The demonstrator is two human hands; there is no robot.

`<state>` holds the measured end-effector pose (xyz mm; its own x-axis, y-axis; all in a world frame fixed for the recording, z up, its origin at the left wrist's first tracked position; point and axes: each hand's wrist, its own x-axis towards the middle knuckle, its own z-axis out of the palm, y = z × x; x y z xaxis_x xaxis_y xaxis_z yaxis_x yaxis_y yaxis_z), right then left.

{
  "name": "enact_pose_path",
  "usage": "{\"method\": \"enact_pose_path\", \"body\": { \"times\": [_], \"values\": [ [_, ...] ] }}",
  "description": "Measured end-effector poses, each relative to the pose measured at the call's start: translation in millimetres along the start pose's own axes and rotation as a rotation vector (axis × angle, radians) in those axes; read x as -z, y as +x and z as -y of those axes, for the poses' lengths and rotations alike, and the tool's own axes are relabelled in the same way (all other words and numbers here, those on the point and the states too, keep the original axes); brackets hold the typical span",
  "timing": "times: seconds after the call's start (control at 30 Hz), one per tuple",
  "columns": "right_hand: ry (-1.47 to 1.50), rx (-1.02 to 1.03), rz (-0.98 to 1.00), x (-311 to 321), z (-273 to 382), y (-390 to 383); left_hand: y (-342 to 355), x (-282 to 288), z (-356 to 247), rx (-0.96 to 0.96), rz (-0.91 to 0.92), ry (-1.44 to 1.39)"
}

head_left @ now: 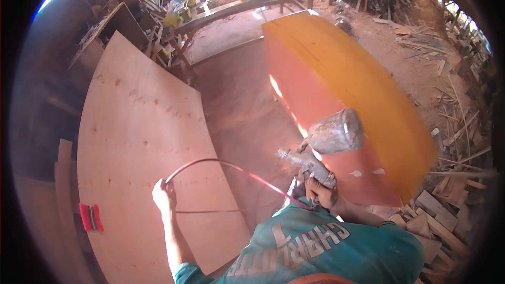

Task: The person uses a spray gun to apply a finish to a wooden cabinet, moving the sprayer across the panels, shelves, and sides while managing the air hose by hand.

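Note:
My right hand [322, 192] is wrapped around the handle of a spray gun [314, 171], whose nozzle points left. A paint-smeared cup [337, 132] is fitted to the gun and overlaps the orange-and-pink wooden piece [368, 89] behind it. In my left hand [165, 195], closed fingers grip a red air hose [231, 165]. The hose arches across to the gun's lower end beside my shirt. Under my left arm a large pale plywood sheet [147, 126] reaches away from me, with a shadow line of the hose on it.
A red pouch-like piece with a dark stripe [91, 217] lies on the plywood's left edge. Wood offcuts [442, 215] are heaped along the right. At the back, a bench [236, 9] carries cans and bottles. Dusty floor [236, 94] shows between the two wooden pieces.

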<state>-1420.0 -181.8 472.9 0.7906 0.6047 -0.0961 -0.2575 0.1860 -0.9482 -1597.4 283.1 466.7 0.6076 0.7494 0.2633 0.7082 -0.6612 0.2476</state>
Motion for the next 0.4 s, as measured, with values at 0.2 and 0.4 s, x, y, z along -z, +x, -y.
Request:
{"method": "enact_pose_path", "body": {
  "times": [0.2,0.4],
  "values": [
    [-0.051,0.008,-0.034,-19,17,162,130,-81,-15,-0.078,0.041,-0.088],
    [-0.082,0.012,-0.049,-18,40,360,303,-118,-43,0.112,0.010,-0.073]
  ]
}}
